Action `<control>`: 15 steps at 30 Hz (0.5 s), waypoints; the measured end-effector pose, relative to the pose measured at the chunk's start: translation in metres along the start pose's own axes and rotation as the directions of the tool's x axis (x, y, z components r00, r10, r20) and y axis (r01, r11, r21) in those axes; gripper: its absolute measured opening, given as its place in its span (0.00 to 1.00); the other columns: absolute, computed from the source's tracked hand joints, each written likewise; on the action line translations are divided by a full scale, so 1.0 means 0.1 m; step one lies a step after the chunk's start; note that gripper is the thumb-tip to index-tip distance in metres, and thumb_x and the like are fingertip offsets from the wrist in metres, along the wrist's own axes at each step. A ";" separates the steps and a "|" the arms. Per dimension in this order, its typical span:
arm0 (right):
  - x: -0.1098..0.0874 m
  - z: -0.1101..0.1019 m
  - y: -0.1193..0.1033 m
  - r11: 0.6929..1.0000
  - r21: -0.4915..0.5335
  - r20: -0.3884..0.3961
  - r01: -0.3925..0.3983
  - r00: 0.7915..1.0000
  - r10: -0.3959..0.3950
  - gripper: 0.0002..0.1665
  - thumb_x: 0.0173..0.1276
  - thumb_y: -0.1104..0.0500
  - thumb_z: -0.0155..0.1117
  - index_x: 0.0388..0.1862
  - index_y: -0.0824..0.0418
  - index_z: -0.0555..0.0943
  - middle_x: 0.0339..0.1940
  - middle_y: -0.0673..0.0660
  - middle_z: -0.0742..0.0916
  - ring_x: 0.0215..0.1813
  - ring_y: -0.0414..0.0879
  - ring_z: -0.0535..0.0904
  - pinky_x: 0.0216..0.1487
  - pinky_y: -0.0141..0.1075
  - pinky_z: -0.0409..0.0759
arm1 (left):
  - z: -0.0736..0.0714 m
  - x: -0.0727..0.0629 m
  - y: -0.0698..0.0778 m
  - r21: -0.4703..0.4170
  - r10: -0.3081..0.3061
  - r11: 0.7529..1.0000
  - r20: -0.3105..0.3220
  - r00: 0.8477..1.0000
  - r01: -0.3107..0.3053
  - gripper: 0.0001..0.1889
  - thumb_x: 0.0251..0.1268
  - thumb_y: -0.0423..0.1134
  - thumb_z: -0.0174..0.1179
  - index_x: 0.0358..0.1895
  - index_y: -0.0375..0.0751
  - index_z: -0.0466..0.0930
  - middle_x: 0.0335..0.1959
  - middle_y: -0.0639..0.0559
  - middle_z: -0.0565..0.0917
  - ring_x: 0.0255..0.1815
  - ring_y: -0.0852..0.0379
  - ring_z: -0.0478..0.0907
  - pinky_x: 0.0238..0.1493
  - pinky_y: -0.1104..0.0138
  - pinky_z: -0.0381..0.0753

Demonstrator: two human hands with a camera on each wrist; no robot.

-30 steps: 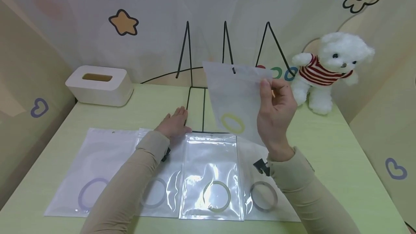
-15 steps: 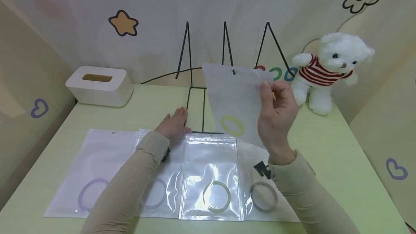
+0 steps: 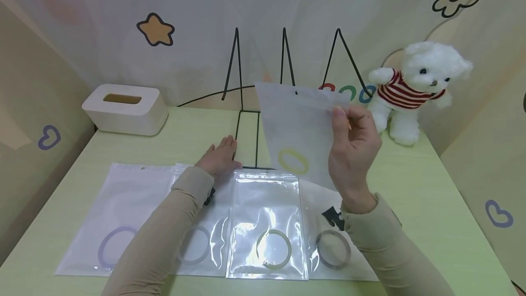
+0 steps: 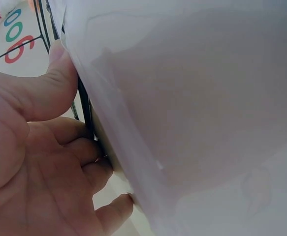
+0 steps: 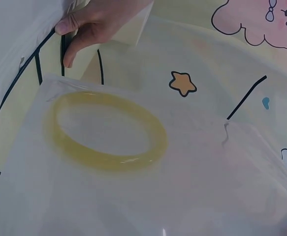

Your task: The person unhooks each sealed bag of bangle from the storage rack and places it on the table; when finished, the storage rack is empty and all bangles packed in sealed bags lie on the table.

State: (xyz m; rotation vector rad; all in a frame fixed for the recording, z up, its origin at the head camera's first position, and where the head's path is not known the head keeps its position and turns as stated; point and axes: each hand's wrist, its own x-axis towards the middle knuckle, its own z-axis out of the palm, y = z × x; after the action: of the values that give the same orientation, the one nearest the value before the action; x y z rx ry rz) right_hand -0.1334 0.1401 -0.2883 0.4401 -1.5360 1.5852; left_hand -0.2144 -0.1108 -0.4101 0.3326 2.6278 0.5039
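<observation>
My right hand [image 3: 354, 154] pinches the upper right edge of a plastic zip bag [image 3: 306, 122] between thumb and forefinger. A yellow ring [image 3: 293, 161] shows low in this raised, tilted bag, and large in the right wrist view [image 5: 158, 140]. The tip of the rack's middle hook [image 5: 246, 97] is right at the bag's hang hole. My left hand [image 3: 219, 155] rests on the left side of the black wire display rack's base, fingers nearly straight and thumb at its front corner; the wire [image 4: 86, 105] runs along the fingertips.
Several zip bags with rings lie in a row along the front: left bag [image 3: 119, 200], clear middle bag [image 3: 267, 204], right bag [image 3: 318, 195]. A white tissue box [image 3: 123, 108] stands back left. A white teddy bear [image 3: 423, 90] sits back right. Two outer hooks flank the middle one.
The raised bag and my right hand have shifted slightly down and to the right. Less of the hook tip shows at the hang hole. My left hand has not moved.
</observation>
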 end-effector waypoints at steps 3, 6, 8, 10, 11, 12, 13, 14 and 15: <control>0.00 -0.02 -0.02 1.000 -0.008 -0.007 0.006 1.000 -0.006 0.12 0.70 0.67 0.59 0.39 0.80 0.75 0.37 0.56 0.83 0.38 0.50 0.79 0.41 0.33 0.81 | 0.00 0.00 0.00 0.004 0.001 1.000 0.001 1.000 -0.001 0.44 0.72 0.49 0.55 0.77 0.32 0.37 0.78 0.40 0.35 0.78 0.46 0.31 0.74 0.48 0.34; 0.00 -0.05 -0.04 1.000 -0.007 -0.021 0.013 1.000 -0.013 0.12 0.69 0.66 0.60 0.38 0.80 0.75 0.37 0.57 0.84 0.39 0.50 0.81 0.42 0.34 0.82 | 0.00 0.01 0.00 0.007 0.003 1.000 0.002 1.000 -0.003 0.44 0.72 0.49 0.55 0.77 0.33 0.37 0.78 0.40 0.35 0.78 0.46 0.31 0.74 0.48 0.34; 0.00 -0.08 -0.05 1.000 -0.003 -0.034 0.017 0.999 -0.018 0.13 0.69 0.66 0.61 0.37 0.80 0.75 0.36 0.57 0.83 0.38 0.49 0.80 0.42 0.33 0.81 | 0.00 0.01 0.00 0.008 0.003 1.000 0.002 1.000 -0.003 0.44 0.72 0.50 0.55 0.77 0.33 0.37 0.78 0.40 0.35 0.78 0.47 0.31 0.74 0.48 0.34; 0.00 -0.10 -0.07 1.000 -0.014 -0.044 0.026 0.999 -0.026 0.14 0.69 0.65 0.61 0.37 0.80 0.75 0.34 0.56 0.82 0.36 0.48 0.79 0.39 0.31 0.79 | 0.01 0.01 0.00 0.011 0.003 1.000 0.001 1.000 -0.003 0.44 0.72 0.50 0.55 0.77 0.33 0.37 0.78 0.40 0.35 0.78 0.47 0.31 0.74 0.48 0.34; 0.01 -0.11 -0.08 0.999 -0.019 -0.052 0.030 0.998 -0.031 0.14 0.69 0.65 0.61 0.37 0.80 0.75 0.33 0.55 0.82 0.35 0.47 0.79 0.37 0.30 0.78 | 0.01 0.02 0.00 0.011 0.003 1.000 0.001 1.000 -0.003 0.44 0.72 0.50 0.55 0.77 0.33 0.38 0.78 0.40 0.35 0.78 0.47 0.31 0.74 0.48 0.34; 0.02 -0.11 -0.10 0.999 -0.021 -0.061 0.034 0.998 -0.036 0.15 0.68 0.65 0.62 0.36 0.80 0.75 0.32 0.54 0.81 0.34 0.46 0.77 0.35 0.29 0.76 | 0.01 0.02 -0.01 0.011 0.002 1.000 0.000 1.000 -0.002 0.44 0.72 0.50 0.55 0.77 0.33 0.38 0.78 0.40 0.35 0.78 0.47 0.31 0.74 0.48 0.34; 0.02 -0.12 -0.11 0.999 -0.022 -0.069 0.038 0.997 -0.039 0.15 0.68 0.65 0.62 0.36 0.81 0.75 0.31 0.54 0.81 0.33 0.46 0.76 0.35 0.30 0.76 | 0.01 0.02 -0.01 0.011 0.000 1.000 0.000 1.000 0.000 0.44 0.72 0.50 0.55 0.77 0.33 0.38 0.78 0.40 0.35 0.78 0.47 0.31 0.74 0.48 0.34; 0.03 -0.13 -0.13 0.999 -0.026 -0.077 0.042 0.996 -0.043 0.15 0.68 0.64 0.62 0.35 0.80 0.75 0.31 0.54 0.81 0.33 0.46 0.76 0.34 0.29 0.76 | 0.01 0.02 -0.01 0.010 -0.001 1.000 0.000 1.000 0.001 0.44 0.72 0.50 0.55 0.77 0.33 0.38 0.78 0.41 0.35 0.78 0.47 0.31 0.74 0.48 0.34; 0.04 -0.14 -0.15 0.999 -0.029 -0.087 0.045 0.995 -0.047 0.15 0.68 0.64 0.62 0.35 0.80 0.75 0.31 0.54 0.81 0.33 0.46 0.77 0.34 0.29 0.76 | 0.01 0.02 0.00 0.010 -0.001 1.000 0.000 1.000 0.001 0.44 0.72 0.50 0.55 0.77 0.33 0.38 0.78 0.41 0.35 0.78 0.47 0.31 0.74 0.48 0.34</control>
State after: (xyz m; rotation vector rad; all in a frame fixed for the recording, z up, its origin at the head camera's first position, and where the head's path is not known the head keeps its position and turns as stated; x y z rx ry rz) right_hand -0.1199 0.1526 -0.2784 0.3831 -1.4687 1.5267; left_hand -0.2155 -0.1106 -0.4115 0.3341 2.6310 0.4909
